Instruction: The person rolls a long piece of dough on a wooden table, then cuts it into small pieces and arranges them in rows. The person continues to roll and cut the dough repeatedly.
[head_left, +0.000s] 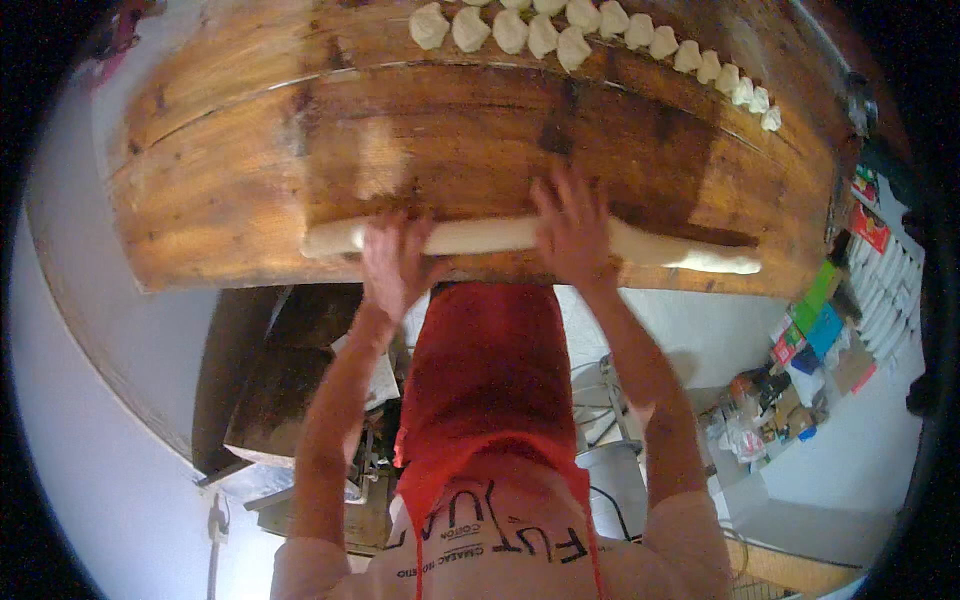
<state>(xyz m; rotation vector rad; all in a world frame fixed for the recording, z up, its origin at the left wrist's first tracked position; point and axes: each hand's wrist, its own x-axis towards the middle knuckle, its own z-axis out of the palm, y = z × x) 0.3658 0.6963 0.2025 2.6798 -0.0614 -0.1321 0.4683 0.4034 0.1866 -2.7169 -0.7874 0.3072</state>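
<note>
A long roll of pale dough lies across the near part of a brown wooden worktable. My left hand rests on top of the roll, left of its middle, and is a little blurred. On the roll's right half lies my right hand, palm down, its fingers apart and pointing to the far side. Neither hand grips the dough; both press on it from above. Beyond my right hand the roll narrows to a lumpy, brightly lit end. Dough under both palms is hidden.
Several shaped dough pieces stand in rows at the table's far side. A seam crosses the board before them. A red apron hangs against the near edge. Piled packages and bags lie at the right; a dark wooden piece stands below left.
</note>
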